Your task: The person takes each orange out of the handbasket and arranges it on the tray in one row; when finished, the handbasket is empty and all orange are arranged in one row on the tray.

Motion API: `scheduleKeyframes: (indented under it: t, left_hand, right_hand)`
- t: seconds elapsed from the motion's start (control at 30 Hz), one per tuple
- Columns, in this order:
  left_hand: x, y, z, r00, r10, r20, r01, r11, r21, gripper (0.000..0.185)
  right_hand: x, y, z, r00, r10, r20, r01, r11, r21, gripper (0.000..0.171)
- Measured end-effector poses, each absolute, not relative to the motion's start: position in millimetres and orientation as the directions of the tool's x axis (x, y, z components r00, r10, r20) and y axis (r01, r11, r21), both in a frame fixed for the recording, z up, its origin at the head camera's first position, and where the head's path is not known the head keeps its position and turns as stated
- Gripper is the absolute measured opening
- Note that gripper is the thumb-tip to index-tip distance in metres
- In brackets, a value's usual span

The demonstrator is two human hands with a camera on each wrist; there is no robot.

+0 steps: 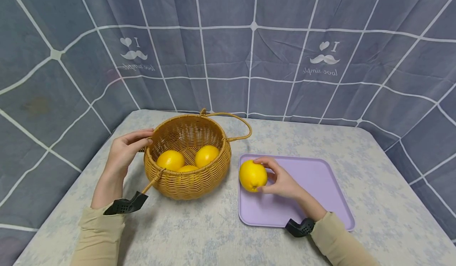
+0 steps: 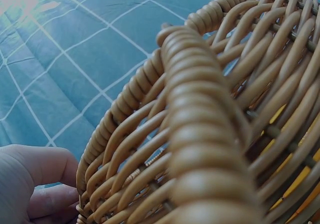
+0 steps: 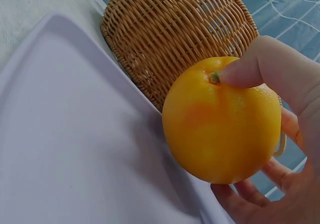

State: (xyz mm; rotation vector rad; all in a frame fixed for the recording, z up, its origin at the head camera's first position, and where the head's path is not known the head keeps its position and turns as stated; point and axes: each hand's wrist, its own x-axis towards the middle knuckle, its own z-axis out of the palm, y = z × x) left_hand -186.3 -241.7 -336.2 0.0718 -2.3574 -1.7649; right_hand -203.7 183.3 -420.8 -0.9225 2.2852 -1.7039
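- Head view: writing on the grey checked curtain (image 1: 228, 52) shows twice, mirrored, as "I", a heart and a moustache above "love simple".
- The right hand (image 1: 281, 181) lies over the left part of the lilac tray (image 1: 320, 187), thumb and fingers wrapped round a yellow orange (image 1: 252, 175) at the tray's left edge, just right of the wicker basket (image 1: 187, 181).
- The left hand (image 1: 124, 151) is at the basket's far-left rim with fingers loosely bent, touching the rim; whether it grips cannot be told. Three more oranges (image 1: 206, 155) lie inside the basket.
- Bare tablecloth (image 1: 199, 234) lies near the person, and the tray's right half is free.
- Left wrist view: the basket's woven rim (image 2: 200, 134) fills the frame; fingertips (image 2: 45, 184) sit against its lower left, grasp not plain.
- Right wrist view: the thumb (image 3: 265, 68) presses the orange's stem end (image 3: 214, 76), fingers curl beneath it, and the fruit hangs over the tray's edge close to the basket wall.
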Motion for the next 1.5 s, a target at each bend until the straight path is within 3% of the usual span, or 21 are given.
scheduleKeyframes:
  t: [0.63, 0.93, 1.5]
  left_hand:
    - [-185.6, -240.2, -335.0, -0.977, -0.162, 0.14, 0.092, 0.272, 0.958, 0.038]
    - [-185.6, -240.0, -334.9, -0.978, -0.16, 0.136, 0.086, 0.284, 0.955, 0.039]
    - [-186.4, -240.5, -334.8, -0.979, -0.164, 0.122, 0.074, 0.269, 0.96, 0.038]
  right_hand:
    - [-200.6, 183.7, -423.2, -0.76, -0.61, 0.223, -0.416, 0.194, -0.888, 0.073]
    - [-199.9, 182.6, -422.8, -0.762, -0.606, 0.229, -0.454, 0.247, -0.856, 0.084]
    - [-198.8, 181.7, -419.4, -0.765, -0.613, 0.199, -0.457, 0.298, -0.838, 0.086]
